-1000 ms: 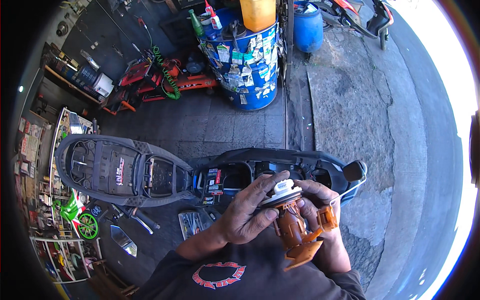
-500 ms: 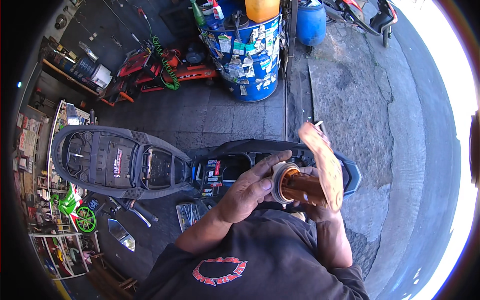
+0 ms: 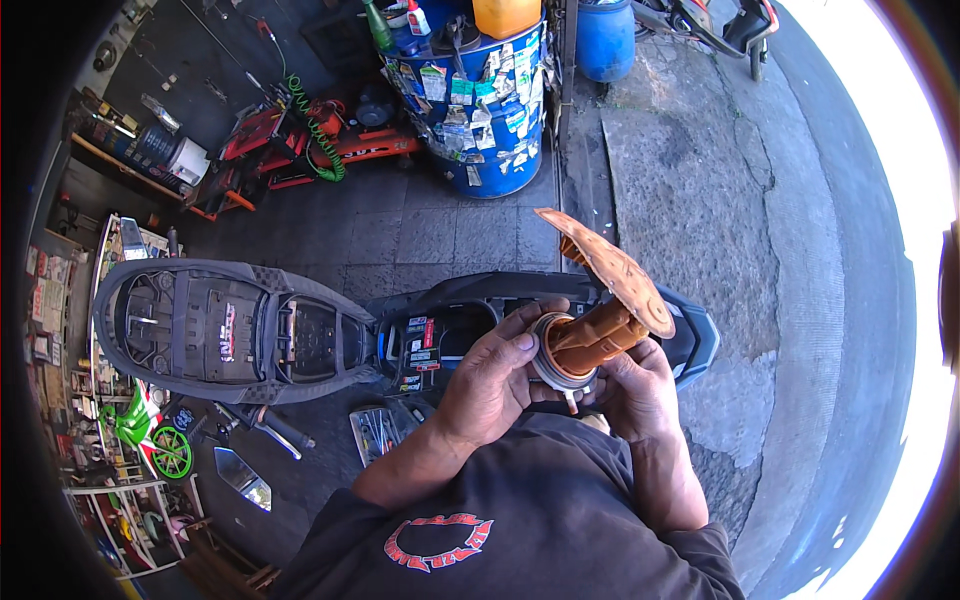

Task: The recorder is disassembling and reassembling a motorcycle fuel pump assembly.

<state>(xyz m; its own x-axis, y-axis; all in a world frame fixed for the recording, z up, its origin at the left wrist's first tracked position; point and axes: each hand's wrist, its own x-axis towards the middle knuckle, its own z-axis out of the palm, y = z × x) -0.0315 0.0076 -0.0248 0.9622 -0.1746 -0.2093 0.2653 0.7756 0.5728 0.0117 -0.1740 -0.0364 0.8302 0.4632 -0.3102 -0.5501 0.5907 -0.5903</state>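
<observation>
A scooter fuel pump [image 3: 592,341] is between my two hands, over the front of the opened scooter. Its body is amber plastic, with a round pale collar at the lower left and a flat, stained oval strainer [image 3: 618,272] at the upper end. My left hand [image 3: 492,372] is closed on the collar, its thumb on the rim. From the right, my right hand [image 3: 640,388] grips the pump's lower side, its thumb just beneath the body. Some fingertips of both hands are hidden behind the pump. A small spout [image 3: 571,402] sticks out below the collar.
The scooter's seat [image 3: 285,335] is flipped up at the left, beside the open storage bay [image 3: 425,345]. A tray of tools [image 3: 375,435] lies near my left elbow. Beyond stand a blue drum [image 3: 490,130] and a red lift [image 3: 370,150]. A mirror [image 3: 243,478] is at lower left.
The pump has been turned, so the strainer now leans up and left and more of the amber body shows. My right hand has come into fuller view.
</observation>
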